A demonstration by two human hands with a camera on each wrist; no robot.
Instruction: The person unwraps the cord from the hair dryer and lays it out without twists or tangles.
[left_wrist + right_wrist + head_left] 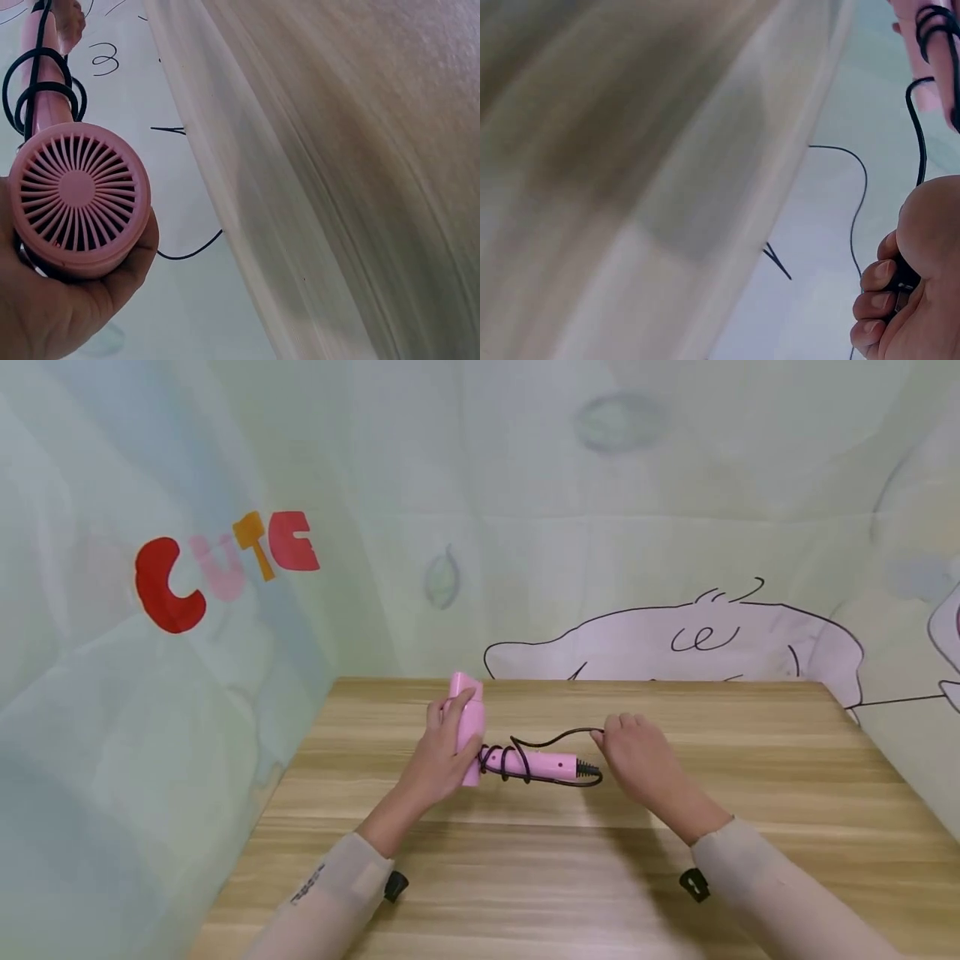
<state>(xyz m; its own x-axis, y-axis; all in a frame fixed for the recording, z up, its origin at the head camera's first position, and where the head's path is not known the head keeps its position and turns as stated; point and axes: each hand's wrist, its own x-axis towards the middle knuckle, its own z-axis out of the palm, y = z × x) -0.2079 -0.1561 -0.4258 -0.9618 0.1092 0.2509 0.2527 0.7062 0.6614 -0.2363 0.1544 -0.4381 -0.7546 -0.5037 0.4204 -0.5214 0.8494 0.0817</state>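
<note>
Pink hair dryer [551, 765] is up over the table [525, 893], near the table's back edge. L hand [442, 753] is curled snug round its fat part. R hand [637, 756] is closed on a black plug [905, 276], w/ black cord [922, 150] going to the dryer's handle. Only R wrist cam shows the plug; only L wrist cam shows the round vent [76, 189].

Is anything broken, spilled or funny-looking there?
Nothing looks spilled or broken. The black cord is a bit messy, though: its loops sit loose and uneven around the handle of the pink hair dryer, and a stretch runs to the right hand.
</note>
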